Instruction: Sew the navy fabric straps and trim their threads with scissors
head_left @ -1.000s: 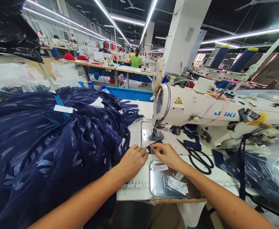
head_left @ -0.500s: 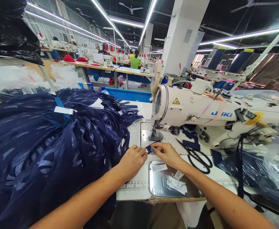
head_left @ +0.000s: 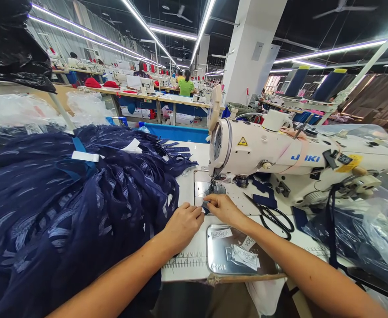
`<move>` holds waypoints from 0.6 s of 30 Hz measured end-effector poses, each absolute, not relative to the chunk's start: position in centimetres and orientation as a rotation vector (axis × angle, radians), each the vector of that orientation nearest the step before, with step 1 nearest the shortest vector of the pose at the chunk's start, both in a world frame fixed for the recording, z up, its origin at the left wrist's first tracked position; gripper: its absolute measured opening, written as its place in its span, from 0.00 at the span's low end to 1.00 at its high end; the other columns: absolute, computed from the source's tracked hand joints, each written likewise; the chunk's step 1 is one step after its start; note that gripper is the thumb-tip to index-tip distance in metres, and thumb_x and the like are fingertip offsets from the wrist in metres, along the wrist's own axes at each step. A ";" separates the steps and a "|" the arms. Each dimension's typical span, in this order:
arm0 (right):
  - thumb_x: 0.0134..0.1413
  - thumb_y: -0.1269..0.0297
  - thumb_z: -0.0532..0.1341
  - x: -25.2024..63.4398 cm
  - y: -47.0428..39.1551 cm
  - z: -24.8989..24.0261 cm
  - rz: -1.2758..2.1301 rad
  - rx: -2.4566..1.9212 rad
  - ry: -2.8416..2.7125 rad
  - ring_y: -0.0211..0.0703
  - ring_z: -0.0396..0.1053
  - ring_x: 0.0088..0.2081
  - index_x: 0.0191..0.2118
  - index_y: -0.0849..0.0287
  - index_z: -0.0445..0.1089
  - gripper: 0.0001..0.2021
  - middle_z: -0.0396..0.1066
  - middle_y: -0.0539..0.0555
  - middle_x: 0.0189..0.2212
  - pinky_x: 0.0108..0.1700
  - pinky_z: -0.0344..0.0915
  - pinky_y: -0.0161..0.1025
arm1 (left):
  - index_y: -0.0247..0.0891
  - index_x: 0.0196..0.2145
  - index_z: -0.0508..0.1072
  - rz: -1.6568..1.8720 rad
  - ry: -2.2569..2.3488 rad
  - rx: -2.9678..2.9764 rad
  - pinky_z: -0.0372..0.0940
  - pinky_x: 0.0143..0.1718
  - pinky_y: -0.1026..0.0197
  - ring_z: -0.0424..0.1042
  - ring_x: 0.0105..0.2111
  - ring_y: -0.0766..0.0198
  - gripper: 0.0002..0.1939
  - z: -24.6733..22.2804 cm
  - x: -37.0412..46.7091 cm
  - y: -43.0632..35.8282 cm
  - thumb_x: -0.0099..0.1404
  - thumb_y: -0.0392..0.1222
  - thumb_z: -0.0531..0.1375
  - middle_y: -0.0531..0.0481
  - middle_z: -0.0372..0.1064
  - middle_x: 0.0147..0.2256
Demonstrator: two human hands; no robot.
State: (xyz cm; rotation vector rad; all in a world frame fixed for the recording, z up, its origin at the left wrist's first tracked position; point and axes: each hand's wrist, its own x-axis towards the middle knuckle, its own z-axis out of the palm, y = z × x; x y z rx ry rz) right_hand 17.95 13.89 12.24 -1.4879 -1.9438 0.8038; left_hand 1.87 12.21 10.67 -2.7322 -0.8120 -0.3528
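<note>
My left hand (head_left: pixel 183 225) and my right hand (head_left: pixel 226 209) meet fingertip to fingertip on a small navy fabric piece (head_left: pixel 206 206). Both pinch it flat on the white sewing table (head_left: pixel 194 176), just in front of the needle plate (head_left: pixel 210 189) of the white Juki sewing machine (head_left: pixel 280 154). Most of the piece is hidden under my fingers. A big heap of navy patterned fabric (head_left: pixel 64 198) lies against my left forearm.
Black scissors (head_left: pixel 275 217) lie right of my right hand. A metal tray (head_left: pixel 220 260) with white labels sits at the table's front edge. Clear plastic bags (head_left: pixel 373 229) lie at the right. People sit at other sewing tables far behind.
Both hands have slid the navy piece a little forward toward the needle plate. The view has shifted slightly.
</note>
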 end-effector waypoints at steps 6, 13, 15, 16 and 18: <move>0.45 0.75 0.53 19.3 13.8 12.7 0.958 -1.483 -1.893 0.30 0.46 0.16 0.36 0.66 0.72 0.13 0.47 0.40 0.12 0.20 0.50 0.29 | 0.33 0.35 0.68 -0.411 -0.819 -2.749 0.59 0.35 0.59 0.68 0.36 0.62 0.09 10.9 1.8 12.3 0.61 0.27 0.50 0.44 0.70 0.35; 0.49 0.70 0.53 22.2 7.8 14.0 1.183 -1.329 -1.973 0.31 0.49 0.16 0.44 0.62 0.68 0.15 0.51 0.41 0.13 0.20 0.49 0.29 | 0.35 0.27 0.68 -0.519 -0.855 -2.708 0.60 0.31 0.59 0.66 0.27 0.62 0.09 11.2 2.2 13.4 0.60 0.29 0.51 0.48 0.68 0.26; 0.48 0.68 0.57 22.8 6.8 14.2 1.059 -1.373 -2.031 0.31 0.50 0.17 0.44 0.61 0.68 0.15 0.53 0.41 0.13 0.21 0.49 0.30 | 0.35 0.25 0.67 -0.600 -0.824 -2.659 0.60 0.32 0.58 0.66 0.27 0.62 0.09 11.3 2.3 13.6 0.60 0.29 0.50 0.48 0.67 0.26; 0.47 0.67 0.58 23.1 6.6 14.3 0.973 -1.407 -2.033 0.32 0.51 0.18 0.43 0.60 0.69 0.15 0.53 0.41 0.13 0.22 0.50 0.30 | 0.35 0.25 0.67 -0.651 -0.805 -2.630 0.60 0.33 0.57 0.66 0.28 0.61 0.10 11.4 2.4 13.6 0.60 0.30 0.50 0.47 0.68 0.27; 0.47 0.66 0.59 23.9 6.7 14.3 0.807 -1.473 -1.989 0.32 0.53 0.19 0.39 0.61 0.69 0.12 0.55 0.42 0.14 0.23 0.51 0.30 | 0.36 0.26 0.67 -0.761 -0.791 -2.579 0.59 0.35 0.54 0.67 0.31 0.58 0.10 11.7 2.3 13.5 0.60 0.30 0.49 0.46 0.69 0.29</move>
